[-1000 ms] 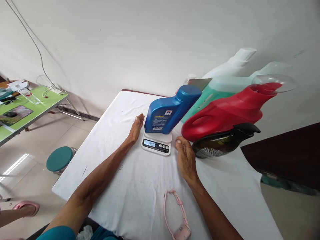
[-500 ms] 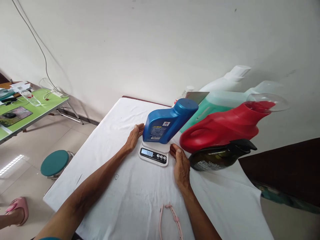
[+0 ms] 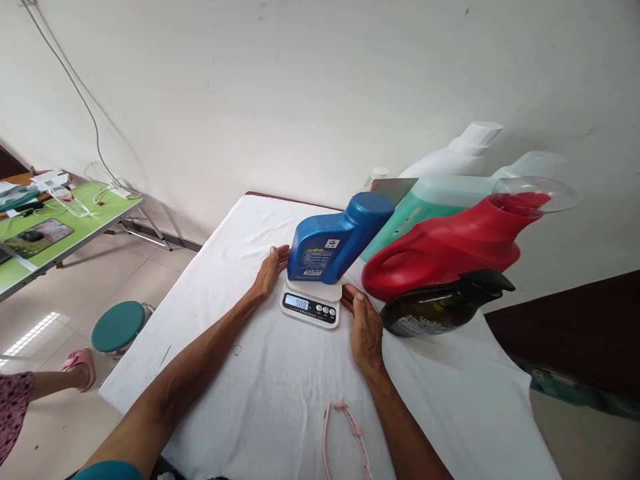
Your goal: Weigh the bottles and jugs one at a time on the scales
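Observation:
A blue plastic bottle [image 3: 317,250] with a round cap and a printed label stands on a white digital kitchen scale [image 3: 311,321]. The scale's display appears to read 988. My left hand [image 3: 271,272] rests on the cloth at the left of the scale and bottle, fingers stretched out and holding nothing. At the right side of the scale lies my right hand [image 3: 366,327], its fingers extended towards the scale's edge. Whether the fingertips touch the scale or bottle I cannot tell.
Right of the scale stand a red jug [image 3: 450,250], a dark pump bottle [image 3: 435,310], a green-liquid jug [image 3: 425,207] and a white bottle [image 3: 450,160]. A pink strap [image 3: 356,431] lies on the white cloth [image 3: 280,400]. Left are a teal stool [image 3: 119,327], green table [image 3: 95,220] and another person's leg [image 3: 55,383].
The view has shifted slightly. Another person's foot and leg at the left have moved further into view. My hands, the bottle and the scale hold the same arrangement.

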A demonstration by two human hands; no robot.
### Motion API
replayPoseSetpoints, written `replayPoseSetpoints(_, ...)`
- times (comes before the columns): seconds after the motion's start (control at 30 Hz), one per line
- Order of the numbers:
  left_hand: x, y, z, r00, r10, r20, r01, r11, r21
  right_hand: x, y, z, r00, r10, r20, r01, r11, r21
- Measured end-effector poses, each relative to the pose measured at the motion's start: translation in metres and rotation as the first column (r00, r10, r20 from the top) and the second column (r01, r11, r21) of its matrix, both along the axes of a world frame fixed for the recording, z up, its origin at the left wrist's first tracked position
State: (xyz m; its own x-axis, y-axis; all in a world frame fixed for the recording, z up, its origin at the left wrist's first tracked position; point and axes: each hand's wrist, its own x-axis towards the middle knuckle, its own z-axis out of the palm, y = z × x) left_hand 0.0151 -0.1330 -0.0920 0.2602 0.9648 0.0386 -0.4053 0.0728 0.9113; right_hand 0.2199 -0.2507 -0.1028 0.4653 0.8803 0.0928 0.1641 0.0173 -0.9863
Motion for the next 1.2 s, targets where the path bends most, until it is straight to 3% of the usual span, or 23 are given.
replayPoseSetpoints(0.63, -0.001, -0.0002, 0.0011, 0.998, -0.002, -0.068, 0.005, 0.999, 0.052, 0.0015, -0.0003, -0.0007, 0.999, 0.023, -0.044, -0.024, 1.0, -0.021)
replayPoseSetpoints(1.2, -0.001, 0.0008, 0.0014, 0.999, 0.017, -0.039, -0.017, 1.0, 0.01, 0.0011, 0.0007, -0.0041, 0.999, 0.007, -0.031, -0.007, 1.0, -0.004)
